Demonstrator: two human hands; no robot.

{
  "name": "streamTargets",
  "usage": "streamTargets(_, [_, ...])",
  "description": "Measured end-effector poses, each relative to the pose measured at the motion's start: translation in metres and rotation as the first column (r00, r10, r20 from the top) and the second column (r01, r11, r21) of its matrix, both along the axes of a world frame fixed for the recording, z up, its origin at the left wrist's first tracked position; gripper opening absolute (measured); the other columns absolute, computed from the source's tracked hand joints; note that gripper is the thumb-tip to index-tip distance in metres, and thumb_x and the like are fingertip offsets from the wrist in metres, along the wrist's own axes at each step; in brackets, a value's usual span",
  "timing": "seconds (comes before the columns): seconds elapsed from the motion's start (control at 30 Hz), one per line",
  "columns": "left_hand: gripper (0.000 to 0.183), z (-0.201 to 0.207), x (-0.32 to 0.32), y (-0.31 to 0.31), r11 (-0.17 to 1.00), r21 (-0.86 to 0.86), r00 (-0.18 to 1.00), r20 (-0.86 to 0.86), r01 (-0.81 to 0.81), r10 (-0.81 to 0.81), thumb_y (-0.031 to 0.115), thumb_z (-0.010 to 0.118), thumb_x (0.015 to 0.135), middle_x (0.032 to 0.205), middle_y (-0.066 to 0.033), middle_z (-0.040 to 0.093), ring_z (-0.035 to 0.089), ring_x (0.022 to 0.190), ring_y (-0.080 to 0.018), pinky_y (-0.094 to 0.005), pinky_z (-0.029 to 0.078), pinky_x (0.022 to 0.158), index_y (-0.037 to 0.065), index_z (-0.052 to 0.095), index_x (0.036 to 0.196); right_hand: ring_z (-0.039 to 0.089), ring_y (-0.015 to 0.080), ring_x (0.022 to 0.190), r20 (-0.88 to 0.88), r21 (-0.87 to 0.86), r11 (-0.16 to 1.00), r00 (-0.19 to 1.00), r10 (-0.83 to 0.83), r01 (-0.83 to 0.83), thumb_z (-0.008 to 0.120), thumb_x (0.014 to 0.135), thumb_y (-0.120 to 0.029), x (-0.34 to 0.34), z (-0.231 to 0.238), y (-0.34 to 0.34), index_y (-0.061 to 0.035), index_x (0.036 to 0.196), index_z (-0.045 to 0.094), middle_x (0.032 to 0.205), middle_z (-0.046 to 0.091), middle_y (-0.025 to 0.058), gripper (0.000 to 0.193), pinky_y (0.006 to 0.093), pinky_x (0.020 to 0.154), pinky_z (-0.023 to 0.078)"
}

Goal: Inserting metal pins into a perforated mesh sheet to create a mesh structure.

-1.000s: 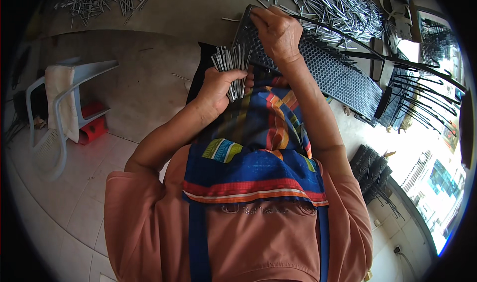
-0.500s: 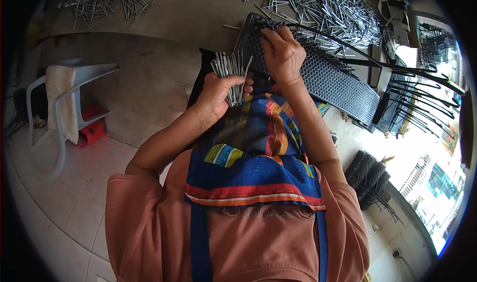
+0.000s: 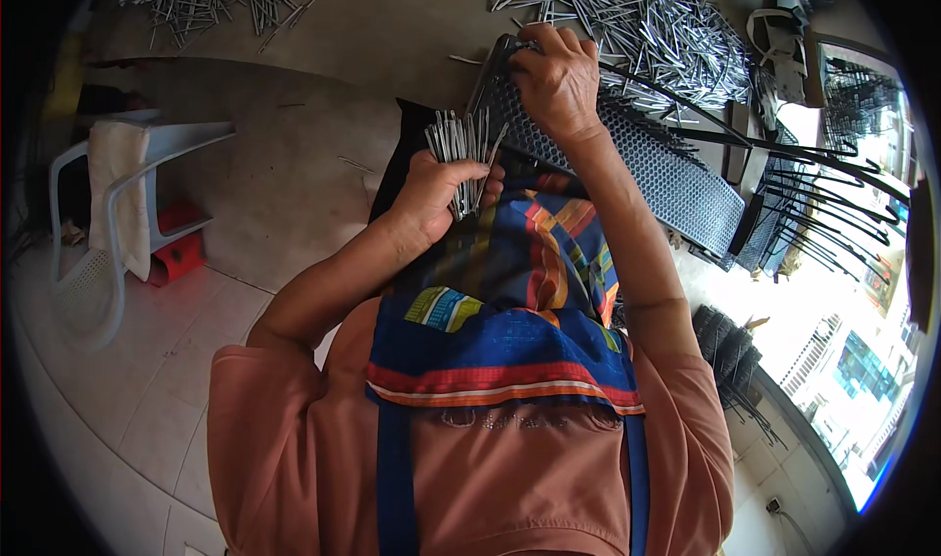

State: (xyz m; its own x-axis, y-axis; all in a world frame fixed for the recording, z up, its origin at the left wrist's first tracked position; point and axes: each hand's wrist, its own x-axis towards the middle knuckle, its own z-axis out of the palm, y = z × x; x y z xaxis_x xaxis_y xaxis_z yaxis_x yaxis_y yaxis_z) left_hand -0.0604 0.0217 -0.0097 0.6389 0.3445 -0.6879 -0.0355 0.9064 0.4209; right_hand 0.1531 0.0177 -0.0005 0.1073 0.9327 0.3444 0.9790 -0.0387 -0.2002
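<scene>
The left hand grips a bundle of thin metal strips just left of the perforated panel. The right hand is at the panel's left end, fingers curled; whether they pinch anything cannot be told. Beyond the panel, a pile of loose strips lies on the desk. A grey chair stands well left of the panel.

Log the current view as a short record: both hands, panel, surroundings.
Left hand: grips a bundle of thin silvery rods
Right hand: curled at the far-left end of the honeycomb panel; anything held is hidden
Beyond panel: large pile of loose rods
Left side: plastic chair with pale cloth draped over it
</scene>
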Motion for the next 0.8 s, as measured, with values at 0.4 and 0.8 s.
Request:
streamTargets(0.4, [0.015, -0.004, 0.000, -0.003, 0.999, -0.020, 0.999, -0.035, 0.027, -0.028, -0.002, 0.063, 0.082, 0.087, -0.0168, 0.071, 0.069, 0.072, -0.0232, -0.0341, 0.057, 0.064, -0.008, 0.067, 0.095, 0.059, 0.0216, 0.088, -0.206, 0.281, 0.959, 0.978, 0.025, 0.035, 0.072, 0.066, -0.015, 0.006, 0.004, -0.003, -0.0111, 0.077, 0.067, 0.098, 0.065, -0.0009, 0.013, 0.0375, 0.079, 0.038])
streamTargets(0.8, [0.019, 0.002, 0.016, -0.002, 1.000, -0.027, 1.000, -0.005, -0.015, 0.014, -0.004, 0.064, 0.081, 0.087, -0.0173, 0.071, 0.071, 0.074, -0.0252, -0.0351, 0.059, 0.065, -0.006, 0.066, 0.100, 0.060, 0.0133, 0.057, -0.745, -0.232, 0.942, 0.579, -0.333, 0.243, 0.075, 0.077, -0.011, -0.015, 0.010, -0.053, -0.0023, 0.084, 0.072, 0.064, 0.063, 0.0044, 0.012, 0.0260, 0.053, 0.045])
